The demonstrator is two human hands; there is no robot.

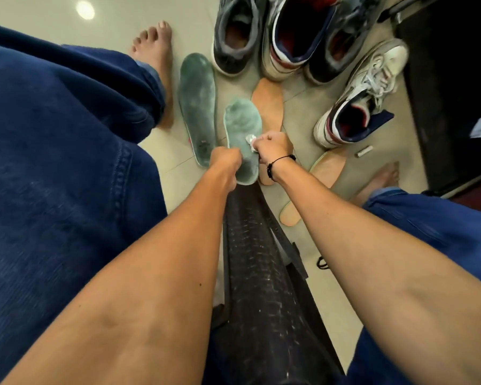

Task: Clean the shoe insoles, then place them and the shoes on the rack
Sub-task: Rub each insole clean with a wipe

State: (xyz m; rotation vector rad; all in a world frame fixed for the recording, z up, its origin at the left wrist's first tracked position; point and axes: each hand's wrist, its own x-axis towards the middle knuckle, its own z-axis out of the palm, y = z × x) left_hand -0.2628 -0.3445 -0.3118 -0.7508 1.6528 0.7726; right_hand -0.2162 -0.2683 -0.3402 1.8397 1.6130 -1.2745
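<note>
- The left hand (pixel 225 160) grips the near end of a green insole (pixel 242 134), fingers curled round its edge, so the worn top face turns up toward the person and stays steady under rubbing.
- The right hand (pixel 272 148) is closed around a small crumpled white wipe (pixel 250 140) and presses it onto the insole's middle; a dark cord bracelet (pixel 275 165) sits at that wrist. This looks like the cleaning step, with the racking not yet begun.
- A second green insole (pixel 197 107) lies flat on the tiled floor (pixel 117 31) just left of the held one, probably its pair, within easy reach.
- Three tan insoles wait too: one (pixel 268 107) lies partly under the held insole, another (pixel 328 169) lies right of the right wrist, and a third (pixel 290 215) shows near the right forearm.
- Four shoes stand at the far side with openings up, insoles apparently removed: a grey shoe (pixel 238 34), a white and navy shoe (pixel 292 37), a dark shoe (pixel 342 40), and a white sneaker (pixel 361 98) to the right.
- A small grey cylinder (pixel 364 151) lies on the floor near that sneaker.
- The rack cannot be identified with certainty here.
</note>
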